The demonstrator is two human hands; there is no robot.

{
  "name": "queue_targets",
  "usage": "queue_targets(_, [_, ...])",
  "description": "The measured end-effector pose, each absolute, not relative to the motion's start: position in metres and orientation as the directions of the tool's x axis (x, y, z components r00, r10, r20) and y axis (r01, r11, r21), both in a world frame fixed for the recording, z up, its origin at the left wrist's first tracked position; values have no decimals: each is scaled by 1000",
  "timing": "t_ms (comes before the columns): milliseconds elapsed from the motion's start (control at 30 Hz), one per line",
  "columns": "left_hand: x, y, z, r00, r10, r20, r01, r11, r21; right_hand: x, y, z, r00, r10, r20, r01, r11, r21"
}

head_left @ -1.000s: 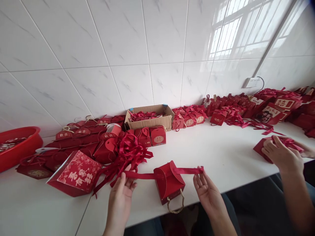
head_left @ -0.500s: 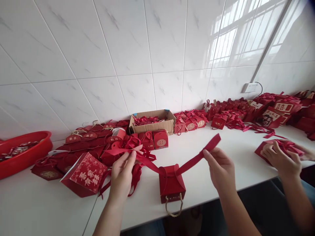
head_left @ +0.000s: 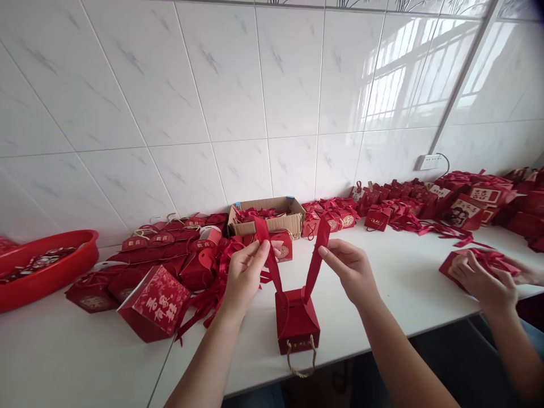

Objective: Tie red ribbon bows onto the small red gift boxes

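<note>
A small red gift box [head_left: 297, 324] stands upright near the table's front edge, its rope handle [head_left: 301, 371] hanging over that edge. A red ribbon [head_left: 315, 266] comes up from the top of the box in two tails. My left hand [head_left: 246, 272] pinches the left tail between thumb and fingers. In my right hand [head_left: 349, 270] the other tail is pinched the same way. Both tails rise in a narrow V above the box, and no knot shows. Loose red ribbons [head_left: 208, 303] lie left of my left hand.
Red boxes [head_left: 155, 306] crowd the left, beside a red basin [head_left: 55, 272]. Behind stands a cardboard box [head_left: 293, 222] of ribbons. More finished-looking boxes [head_left: 378, 217] line the wall. At the right, another person's hands [head_left: 484, 280] hold a ribboned red box [head_left: 450, 266].
Both my hands have moved inward, bringing the ribbon tails from a wide spread to nearly upright. The small box stays in place. The view has tilted up slightly.
</note>
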State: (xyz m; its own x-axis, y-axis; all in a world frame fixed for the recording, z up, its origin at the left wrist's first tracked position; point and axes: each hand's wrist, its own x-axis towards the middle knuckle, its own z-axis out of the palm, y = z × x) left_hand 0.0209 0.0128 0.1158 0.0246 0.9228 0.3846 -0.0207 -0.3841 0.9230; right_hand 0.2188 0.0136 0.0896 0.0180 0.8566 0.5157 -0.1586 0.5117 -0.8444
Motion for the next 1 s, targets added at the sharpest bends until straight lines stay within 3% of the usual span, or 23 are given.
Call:
queue_targets(200, [23, 12, 116, 117, 922, 370, -62, -365, 929, 219, 16, 91, 22, 849, 528, -185, 522, -832])
queue_targets(567, [23, 14, 112, 136, 929, 346, -8, -348, 938, 219, 20, 95, 75, 900, 430, -238, 434, -869])
queue_targets(1000, [23, 15, 121, 202, 888, 413, 45, -430, 902, 217, 20, 100, 24, 907, 421, -360, 400, -842])
